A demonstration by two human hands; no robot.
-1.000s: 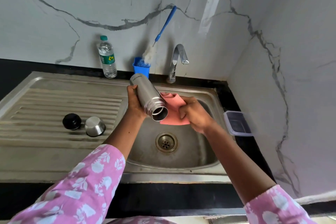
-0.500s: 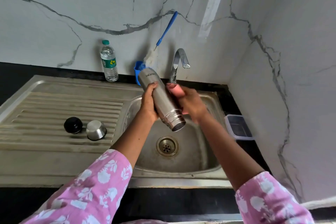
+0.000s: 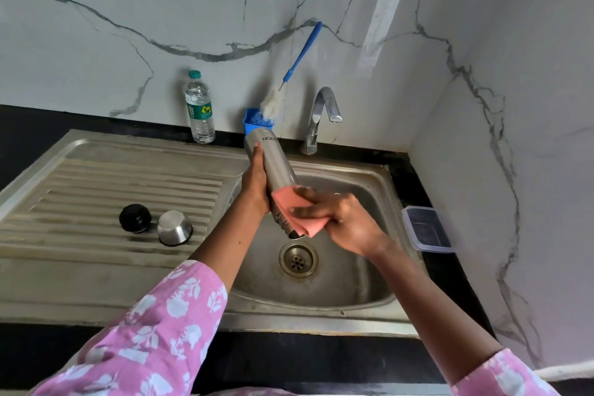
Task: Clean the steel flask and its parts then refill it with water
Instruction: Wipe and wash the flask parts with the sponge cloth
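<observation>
A: Two bare hands are working over a stainless steel sink basin (image 3: 363, 286). What are they doing?

B: The left hand (image 3: 255, 185) is gripping a tall brushed-steel flask body (image 3: 273, 167), fingers curled round its middle. The flask is being held tilted over the basin, base up toward the wall, open mouth pointing down near the round drain (image 3: 298, 259). The right hand (image 3: 340, 222) is clutching a pink cleaning cloth (image 3: 297, 212) wrapped against the flask's lower part, fingers curled over it.

A: How should the wiping go?

B: Judging from the grip, it would go best with the left hand holding firm while the cloth is sliding along and around the neck, where the threads look likely to trap dirt. Keeping the mouth down should be letting water drip into the basin.

A: Where are the other parts?

B: A black round stopper (image 3: 135, 218) and a small steel cup lid (image 3: 174, 228) are sitting just beside each other on the ribbed steel draining board (image 3: 96, 183), well apart from the hands.

A: Any edges to mind?

B: The curved chrome tap (image 3: 321, 116) is standing behind the flask's raised base, and a blue holder with a long blue-handled bottle brush (image 3: 291, 77) is just behind it too. A clear plastic water bottle (image 3: 199, 109) is standing by the wall; a lidded plastic box (image 3: 426, 228) is lying right of the basin. The freest room looks to be low, over the drain.
</observation>
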